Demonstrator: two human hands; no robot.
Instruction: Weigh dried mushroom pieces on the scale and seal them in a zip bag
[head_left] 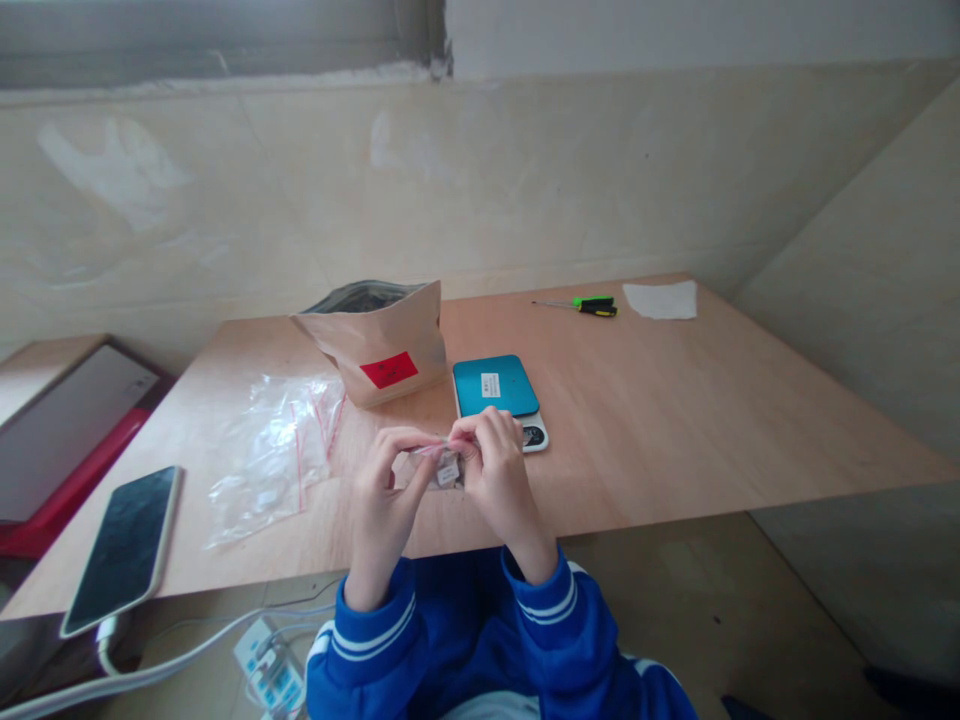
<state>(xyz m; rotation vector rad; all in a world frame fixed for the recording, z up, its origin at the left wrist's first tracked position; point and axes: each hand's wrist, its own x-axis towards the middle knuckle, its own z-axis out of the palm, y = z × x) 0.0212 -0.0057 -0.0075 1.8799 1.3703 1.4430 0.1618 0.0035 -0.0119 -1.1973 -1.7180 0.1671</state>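
Both hands meet at the near edge of the table, pinching the top of a small clear plastic bag (448,472). A white label and something dark show in the bag, though its contents are too small to name. My left hand (384,490) grips the bag's upper edge between thumb and fingers. Pressed to the same edge from the other side is my right hand (499,480), its fingers closed. Just beyond them lies a kitchen scale (496,385) with a teal top, a white label and a dark display, partly hidden by my right hand.
A kraft pouch (397,345) with a red label stands open behind the hands. Flat clear zip bags (274,455) lie to the left, near a phone (124,550) on a charging cable. Screwdrivers (592,305) and a white sheet (661,300) lie far right. A power strip (270,665) sits below.
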